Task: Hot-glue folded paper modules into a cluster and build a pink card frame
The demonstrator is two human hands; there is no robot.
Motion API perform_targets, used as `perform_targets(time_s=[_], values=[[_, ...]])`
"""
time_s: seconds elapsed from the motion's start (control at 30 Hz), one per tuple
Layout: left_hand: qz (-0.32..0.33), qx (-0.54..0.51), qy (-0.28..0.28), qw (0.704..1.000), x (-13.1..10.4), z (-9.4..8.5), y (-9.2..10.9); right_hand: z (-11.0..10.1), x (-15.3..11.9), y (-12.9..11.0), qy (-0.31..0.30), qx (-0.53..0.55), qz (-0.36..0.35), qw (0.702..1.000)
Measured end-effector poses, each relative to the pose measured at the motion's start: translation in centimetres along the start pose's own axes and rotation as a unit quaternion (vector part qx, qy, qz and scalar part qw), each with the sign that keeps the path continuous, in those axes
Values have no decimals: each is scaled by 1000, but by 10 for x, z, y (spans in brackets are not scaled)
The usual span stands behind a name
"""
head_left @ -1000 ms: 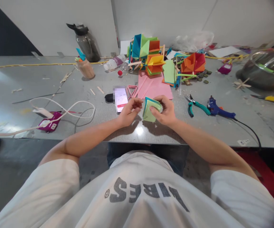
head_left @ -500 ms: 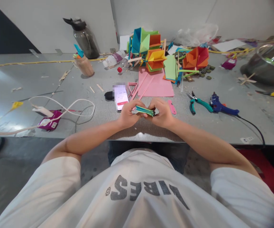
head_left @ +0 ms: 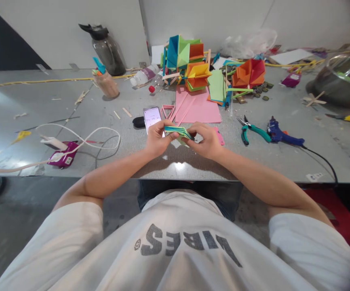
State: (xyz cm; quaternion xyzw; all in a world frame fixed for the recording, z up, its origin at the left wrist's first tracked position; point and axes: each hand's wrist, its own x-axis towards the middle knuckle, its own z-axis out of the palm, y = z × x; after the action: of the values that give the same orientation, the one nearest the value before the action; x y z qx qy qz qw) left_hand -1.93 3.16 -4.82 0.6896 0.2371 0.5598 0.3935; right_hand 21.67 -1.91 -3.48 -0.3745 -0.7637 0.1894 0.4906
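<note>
A folded stack of green and blue paper (head_left: 177,130) is held between both hands, above the front part of the grey table. Its left end is pinched by my left hand (head_left: 159,139), with the thumb in front. The fingers of my right hand (head_left: 204,139) close on the right end, where a dark edge shows. Just behind my left hand lies a phone (head_left: 152,117) with a lit screen. A pink piece (head_left: 220,136) is partly hidden behind my right hand. Pink paper sheets (head_left: 203,107) lie farther back.
Colourful folded-paper shapes (head_left: 187,60) stand at the back. To the right are pliers (head_left: 254,131), a blue glue gun (head_left: 284,135) with a cable, and a glass bowl (head_left: 338,87). On the left are a white cable (head_left: 102,128), a wooden cup (head_left: 107,85) and a dark bottle (head_left: 110,54).
The paper stack has risen a little away from my body and tilted, so more of its green and blue layers show. My left hand has shifted slightly left, farther from my right hand.
</note>
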Motion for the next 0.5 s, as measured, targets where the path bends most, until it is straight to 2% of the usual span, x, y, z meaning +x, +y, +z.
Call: perform_targets(time_s=[0.07, 0.17, 0.23, 0.33, 0.5], values=[[70, 73, -14, 995, 3, -7, -1, -3, 0, 3, -13, -16, -12, 1000], [182, 200, -46, 961, 7, -18, -1, -6, -1, 9, -25, -60, -49, 997], [204, 250, -58, 945, 8, -21, 0, -8, -1, 12, -23, -86, -73, 993], [175, 243, -49, 953, 6, -20, 2, -11, 2, 15, -23, -96, -81, 992], [65, 182, 3, 981, 1, -12, 2, -21, 10, 19, -34, -26, -17, 999]])
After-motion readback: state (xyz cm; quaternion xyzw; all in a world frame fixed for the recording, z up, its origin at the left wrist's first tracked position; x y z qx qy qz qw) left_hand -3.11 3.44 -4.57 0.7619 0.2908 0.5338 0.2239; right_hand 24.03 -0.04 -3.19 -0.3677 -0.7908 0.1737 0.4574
